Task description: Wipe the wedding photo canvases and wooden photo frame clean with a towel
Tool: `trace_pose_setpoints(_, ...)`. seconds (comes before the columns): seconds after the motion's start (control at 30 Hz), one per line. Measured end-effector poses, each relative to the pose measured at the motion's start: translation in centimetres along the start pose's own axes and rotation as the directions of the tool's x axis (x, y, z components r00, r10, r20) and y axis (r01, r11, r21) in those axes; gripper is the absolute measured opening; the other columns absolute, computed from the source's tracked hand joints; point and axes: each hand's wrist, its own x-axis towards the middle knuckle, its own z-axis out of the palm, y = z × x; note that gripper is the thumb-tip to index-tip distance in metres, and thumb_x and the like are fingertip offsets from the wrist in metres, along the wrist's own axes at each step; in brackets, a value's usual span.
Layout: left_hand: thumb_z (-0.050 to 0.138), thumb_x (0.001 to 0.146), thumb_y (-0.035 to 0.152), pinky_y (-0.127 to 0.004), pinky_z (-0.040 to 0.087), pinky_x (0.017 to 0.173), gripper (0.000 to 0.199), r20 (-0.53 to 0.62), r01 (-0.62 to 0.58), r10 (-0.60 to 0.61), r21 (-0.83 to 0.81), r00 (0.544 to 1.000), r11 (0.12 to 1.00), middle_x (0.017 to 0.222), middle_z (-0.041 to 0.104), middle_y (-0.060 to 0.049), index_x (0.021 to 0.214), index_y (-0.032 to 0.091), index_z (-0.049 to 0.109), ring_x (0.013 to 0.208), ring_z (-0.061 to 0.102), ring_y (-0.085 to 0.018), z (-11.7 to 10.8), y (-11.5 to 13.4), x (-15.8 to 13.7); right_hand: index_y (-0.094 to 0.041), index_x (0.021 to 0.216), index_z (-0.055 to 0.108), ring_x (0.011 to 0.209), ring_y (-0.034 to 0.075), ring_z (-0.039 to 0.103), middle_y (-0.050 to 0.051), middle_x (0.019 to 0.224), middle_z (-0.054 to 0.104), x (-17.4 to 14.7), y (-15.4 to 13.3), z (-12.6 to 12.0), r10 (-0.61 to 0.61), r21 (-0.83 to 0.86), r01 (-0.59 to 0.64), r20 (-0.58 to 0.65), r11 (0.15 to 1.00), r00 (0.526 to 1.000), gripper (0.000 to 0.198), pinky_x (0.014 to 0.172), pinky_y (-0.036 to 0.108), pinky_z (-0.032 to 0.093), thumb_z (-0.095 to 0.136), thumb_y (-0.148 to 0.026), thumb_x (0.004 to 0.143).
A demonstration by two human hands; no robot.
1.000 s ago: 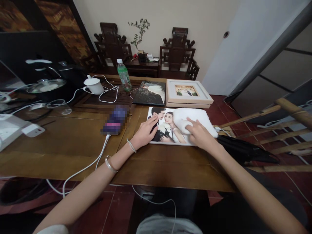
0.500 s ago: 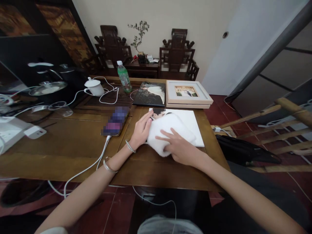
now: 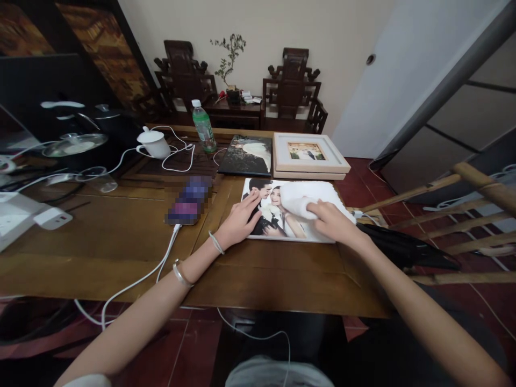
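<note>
A photo album [image 3: 271, 220] with a couple pictured on its cover lies flat near the table's right end. Across its left edge rests my left hand [image 3: 241, 219], fingers stretched out and holding nothing. My right hand [image 3: 332, 219] is closed on a fluffy white cloth [image 3: 310, 194], which covers the cover's upper right part and reaches past its right edge. Behind the album are a dark picture panel [image 3: 246, 156] showing a white dress and a pale framed photo [image 3: 308, 153] on top of another frame.
Left of the album lies a phone [image 3: 188, 200] with a white charging cable [image 3: 149, 282]. Farther back stand a green-labelled bottle [image 3: 203, 128] and a lidded white cup [image 3: 153, 144]. A clear plastic cup [image 3: 97, 180] and a white power strip [image 3: 18, 217] are at left.
My right hand has moved the white cloth right and away from me across the album, uncovering the couple on its cover. My left hand stays at the left edge.
</note>
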Motion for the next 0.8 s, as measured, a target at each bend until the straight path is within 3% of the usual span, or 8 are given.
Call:
trace_pose_setpoints(0.2, 0.040, 0.097, 0.030, -0.048, 0.031, 0.116, 0.045, -0.104, -0.100, 0.092, -0.071, 0.990, 0.992, 0.148, 0.045, -0.012, 0.139, 0.017, 0.048, 0.140, 0.036, -0.025, -0.1, 0.2, 0.1, -0.018, 0.081, 0.060, 0.081, 0.022, 0.060, 0.007, 0.090, 0.070, 6.7, -2.3, 0.7, 0.019, 0.284, 0.013, -0.108, 0.959, 0.994, 0.023, 0.067, 0.026, 0.038, 0.045, -0.007, 0.067)
trace_pose_setpoints(0.4, 0.043, 0.096, 0.029, -0.049, 0.042, 0.109, 0.036, -0.132, -0.122, 0.113, -0.065, 0.985, 0.990, 0.130, 0.062, -0.012, 0.124, 0.017, 0.062, 0.126, 0.055, -0.027, 0.0, -0.3, 0.0, -0.017, 0.086, 0.065, 0.079, 0.021, 0.059, 0.007, 0.091, 0.071, 10.5, -4.9, 1.1, -0.082, 0.286, 0.107, -0.097, 0.952, 0.992, 0.032, 0.067, 0.025, 0.037, 0.042, -0.005, 0.067)
trace_pose_setpoints(0.63, 0.043, 0.095, 0.026, -0.049, 0.040, 0.111, 0.036, -0.121, -0.123, 0.114, -0.067, 0.986, 0.990, 0.133, 0.060, -0.013, 0.125, 0.016, 0.061, 0.128, 0.053, -0.026, 0.0, -0.2, 0.0, -0.017, 0.076, 0.059, 0.073, 0.020, 0.057, 0.007, 0.081, 0.068, 7.1, -2.2, 0.2, -0.031, 0.218, 0.045, -0.066, 0.975, 0.997, 0.022, 0.063, 0.025, 0.036, 0.043, -0.005, 0.066)
trace_pose_setpoints(0.8, 0.041, 0.096, 0.025, -0.050, 0.037, 0.111, 0.038, -0.091, -0.096, 0.092, -0.041, 0.992, 0.995, 0.137, 0.056, -0.015, 0.128, 0.015, 0.058, 0.132, 0.049, -0.027, 0.2, -0.3, -0.1, -0.017, 0.078, 0.058, 0.076, 0.023, 0.059, 0.008, 0.080, 0.068, 3.7, 1.5, 0.0, 0.056, 0.028, -0.053, -0.091, 0.998, 0.994, 0.028, 0.068, 0.028, 0.038, 0.039, -0.003, 0.065)
